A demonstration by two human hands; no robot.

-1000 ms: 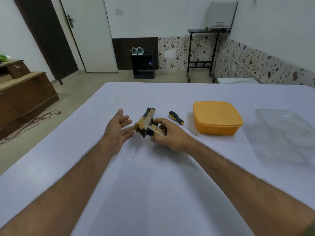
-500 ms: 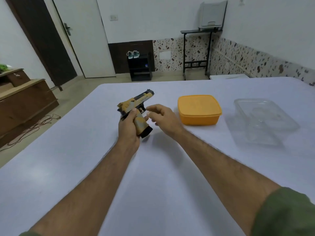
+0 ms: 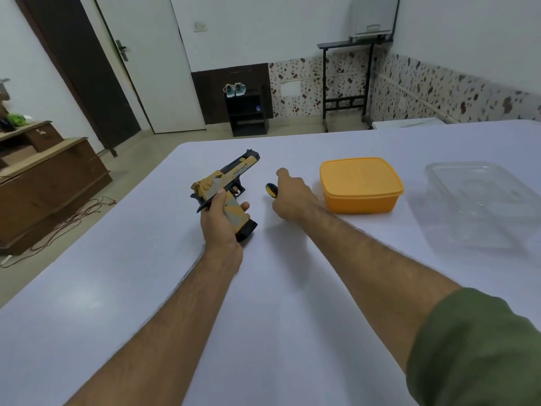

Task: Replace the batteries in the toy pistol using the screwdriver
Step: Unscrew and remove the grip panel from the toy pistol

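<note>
Two changes vs half a sec ago: the right hand (image 3: 292, 196) has left the pistol's grip area and gone out toward 1 o'clock, where it now curls over the screwdriver (image 3: 271, 190); only the black-yellow handle end pokes out at the hand's 9 o'clock, shaft hidden. Looks like fingers closed round the handle, but whether it's lifted off the table (image 3: 292, 317) I can't tell. The toy pistol (image 3: 227, 190) is upright in the left hand (image 3: 221, 221), fingers and thumb wrapped round its grip, muzzle aiming to approx 1 o'clock, black base low toward 5 o'clock. A sec ago it was in the right hand w/ the left open beside it.

Meaning, IMO: pistol now braced, tool being fetched, so the unscrewing step is about to start. No cover off yet, no batteries visible.

Containers: orange lidded box (image 3: 361, 184) at 3 o'clock of the right hand, lid on, contents hidden. Clear plastic tub (image 3: 483, 200) further at 3 o'clock, well apart; something clear seems to lie inside, can't say what.
</note>
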